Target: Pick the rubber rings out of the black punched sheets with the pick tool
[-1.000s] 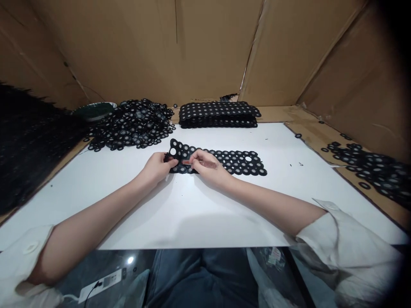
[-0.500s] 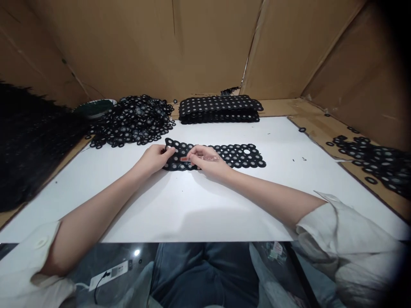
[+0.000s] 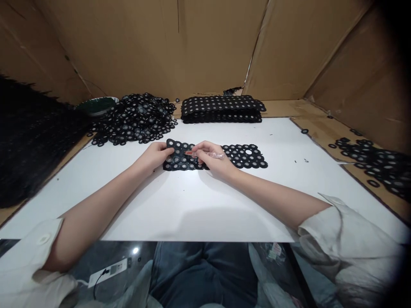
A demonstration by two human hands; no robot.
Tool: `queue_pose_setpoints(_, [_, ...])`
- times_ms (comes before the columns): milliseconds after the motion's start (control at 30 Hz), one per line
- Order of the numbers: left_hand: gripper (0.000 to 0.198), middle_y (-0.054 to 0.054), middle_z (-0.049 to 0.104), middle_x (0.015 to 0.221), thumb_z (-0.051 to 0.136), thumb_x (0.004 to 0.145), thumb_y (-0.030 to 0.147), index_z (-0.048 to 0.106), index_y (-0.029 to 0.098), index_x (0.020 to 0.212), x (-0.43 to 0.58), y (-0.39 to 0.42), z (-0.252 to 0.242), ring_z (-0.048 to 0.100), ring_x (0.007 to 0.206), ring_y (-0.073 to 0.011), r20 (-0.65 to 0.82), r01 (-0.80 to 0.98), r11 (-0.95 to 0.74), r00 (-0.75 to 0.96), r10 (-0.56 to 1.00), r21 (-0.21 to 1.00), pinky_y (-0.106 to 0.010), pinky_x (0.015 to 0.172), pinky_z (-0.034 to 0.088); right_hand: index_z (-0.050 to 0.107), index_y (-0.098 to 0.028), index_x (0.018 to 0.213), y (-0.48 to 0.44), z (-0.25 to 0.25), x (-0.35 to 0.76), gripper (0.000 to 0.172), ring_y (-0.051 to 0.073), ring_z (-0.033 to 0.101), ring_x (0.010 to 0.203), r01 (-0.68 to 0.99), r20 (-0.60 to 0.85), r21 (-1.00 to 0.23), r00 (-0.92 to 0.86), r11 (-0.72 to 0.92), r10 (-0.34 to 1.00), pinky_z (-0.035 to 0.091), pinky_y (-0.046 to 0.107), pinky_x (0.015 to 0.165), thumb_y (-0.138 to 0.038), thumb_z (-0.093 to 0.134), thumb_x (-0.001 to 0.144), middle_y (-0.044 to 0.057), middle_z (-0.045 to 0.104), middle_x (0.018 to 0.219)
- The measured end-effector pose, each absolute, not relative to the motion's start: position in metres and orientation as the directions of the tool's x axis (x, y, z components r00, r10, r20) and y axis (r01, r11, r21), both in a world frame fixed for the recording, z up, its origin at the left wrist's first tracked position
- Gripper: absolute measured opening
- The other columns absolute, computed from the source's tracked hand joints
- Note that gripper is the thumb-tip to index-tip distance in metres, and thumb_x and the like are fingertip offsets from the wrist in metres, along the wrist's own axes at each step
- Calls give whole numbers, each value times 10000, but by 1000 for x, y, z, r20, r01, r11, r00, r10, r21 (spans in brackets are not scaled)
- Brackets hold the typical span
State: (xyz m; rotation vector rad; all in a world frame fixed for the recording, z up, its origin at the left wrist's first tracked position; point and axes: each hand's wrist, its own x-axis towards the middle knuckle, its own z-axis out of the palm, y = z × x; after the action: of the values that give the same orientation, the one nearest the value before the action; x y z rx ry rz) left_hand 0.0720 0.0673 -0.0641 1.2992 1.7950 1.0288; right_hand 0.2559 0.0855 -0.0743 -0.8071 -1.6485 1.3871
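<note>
A flat black sheet of joined ring-shaped pieces with pale centres [image 3: 244,159] lies across the white board. At its left end, my left hand [image 3: 156,155] is closed on the edge, thumb on top. My right hand [image 3: 213,158] covers part of the sheet's middle and grips a slim pen-like tool [image 3: 214,155] with a clear handle and an orange-brown front end. That front end points left, over the rings close to my left thumb. Whether its tip touches the sheet I cannot tell. One ring near the sheet's right end has a wider, white-looking opening.
Behind the sheet lie a heap of loose black rings [image 3: 135,119] and a stack of folded ring sheets [image 3: 221,105]. A dish with dark green contents [image 3: 96,105] stands at the back left. More black ring pieces [image 3: 379,160] lie right, on cardboard. Cardboard walls [image 3: 212,47] enclose the back.
My right hand and the tool have shifted slightly right and away from me over the sheet. My left hand still holds the left end. The whole view has moved a little.
</note>
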Motion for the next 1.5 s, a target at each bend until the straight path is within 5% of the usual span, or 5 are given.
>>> queue_pose_setpoints(533, [203,-27,529,571,550,653,338,559,136,670,101,50,-53,475,517,-142,-141,387,234,-254,957,892,-255,484,321,397,-214,730,93,-90,249,55,112,458,605,119,267,-930,-434,349,860,340,240,558,-244,424,768,-35,488,648])
queue_pose_setpoints(733, [340,7,461,478,536,661,486,472,172,546,85,58,-54,421,466,-127,12,588,166,-286,958,792,-244,451,290,427,-213,768,86,-82,252,42,112,506,645,-54,325,-932,-562,359,761,377,252,622,-247,447,784,-34,496,639])
queue_pose_setpoints(933, [269,-9,601,667,587,626,348,599,183,837,68,67,-63,529,587,-157,74,635,98,-240,968,766,-264,579,388,492,-191,722,88,-78,256,172,132,557,742,-88,289,-955,-492,284,821,402,257,646,-354,510,774,3,564,712])
queue_pose_setpoints(1133, [270,-56,643,850,600,584,274,616,155,826,65,72,-69,574,774,-189,51,492,48,-185,981,869,-284,690,423,571,-194,795,87,-74,258,171,145,564,842,-92,315,-943,-560,320,766,422,282,721,-345,491,788,39,621,892])
queue_pose_setpoints(1500, [374,-42,591,728,597,590,193,506,163,952,81,64,-62,564,620,-167,-43,342,168,-345,938,925,-273,555,415,557,-187,793,86,-80,256,154,139,563,834,-51,313,-934,-592,353,743,416,283,726,-220,406,796,31,590,833])
